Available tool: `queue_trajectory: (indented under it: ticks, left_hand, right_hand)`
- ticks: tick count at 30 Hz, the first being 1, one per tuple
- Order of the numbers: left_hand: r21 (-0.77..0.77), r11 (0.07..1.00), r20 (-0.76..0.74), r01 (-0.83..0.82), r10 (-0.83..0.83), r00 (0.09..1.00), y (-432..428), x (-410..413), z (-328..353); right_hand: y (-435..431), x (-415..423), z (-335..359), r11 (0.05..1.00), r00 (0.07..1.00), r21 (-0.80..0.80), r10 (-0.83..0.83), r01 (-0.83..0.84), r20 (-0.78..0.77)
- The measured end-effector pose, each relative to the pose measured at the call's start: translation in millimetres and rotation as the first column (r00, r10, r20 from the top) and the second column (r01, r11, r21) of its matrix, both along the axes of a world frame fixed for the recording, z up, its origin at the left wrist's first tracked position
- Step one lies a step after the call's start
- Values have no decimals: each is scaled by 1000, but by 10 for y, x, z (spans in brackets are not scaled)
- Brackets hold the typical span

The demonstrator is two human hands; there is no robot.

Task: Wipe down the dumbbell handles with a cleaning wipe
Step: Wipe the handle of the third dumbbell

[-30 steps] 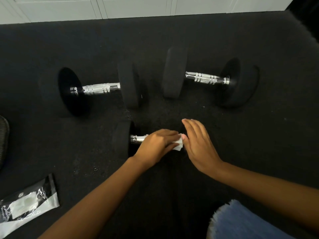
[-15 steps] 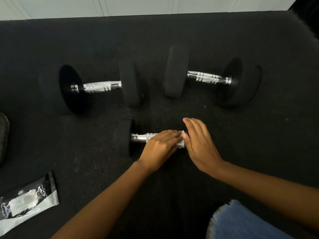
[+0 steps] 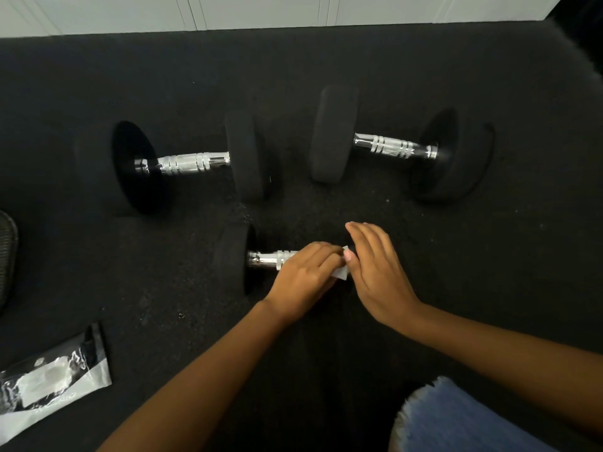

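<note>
Risk: near dumbbell [image 3: 228,257] could roll on the floor mat [image 3: 489,256] if the wiping stroke pushes sideways, and the bunched cleaning wipe [image 3: 341,273] may skip the handle's grooves. Left grip [image 3: 303,275] is curled over the wipe on the chrome handle [image 3: 265,258]. Right grip [image 3: 378,275] lies flat, fingers straight, steadying the right end.

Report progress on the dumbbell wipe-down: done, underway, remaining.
Done: nothing shows as finished; no handle looks visibly wiped. Underway: the left hand grips the wipe around the near dumbbell handle; the right hand rests at its right end. Remaining: probably that handle's bare part, perhaps the far-left handle and far-right handle, both untouched.
</note>
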State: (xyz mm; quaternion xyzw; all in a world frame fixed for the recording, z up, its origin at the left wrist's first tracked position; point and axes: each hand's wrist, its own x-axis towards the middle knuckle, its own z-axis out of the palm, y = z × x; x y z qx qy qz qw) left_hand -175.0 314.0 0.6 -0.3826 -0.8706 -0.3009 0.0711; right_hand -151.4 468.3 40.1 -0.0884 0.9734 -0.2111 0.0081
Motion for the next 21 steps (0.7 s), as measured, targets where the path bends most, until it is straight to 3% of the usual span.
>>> queue_trajectory:
  ticks: [4, 11, 17, 21]
  left_hand:
    - [-42, 998, 0, 42, -43, 999, -125, -27, 11]
    - [1, 999, 8, -47, 47, 999, 62, 21, -9]
    - [-51, 998, 19, 32, -31, 999, -114, -19, 55]
    - [3, 1000, 73, -23, 23, 997, -47, 37, 3]
  right_hand:
    - [15, 5, -4, 1000, 1000, 4, 4, -5, 9]
    - [5, 0, 2, 1000, 1000, 19, 6, -6, 0]
    - [14, 13, -13, 999, 1000, 44, 16, -16, -3]
    - [19, 12, -17, 997, 999, 77, 31, -30, -10]
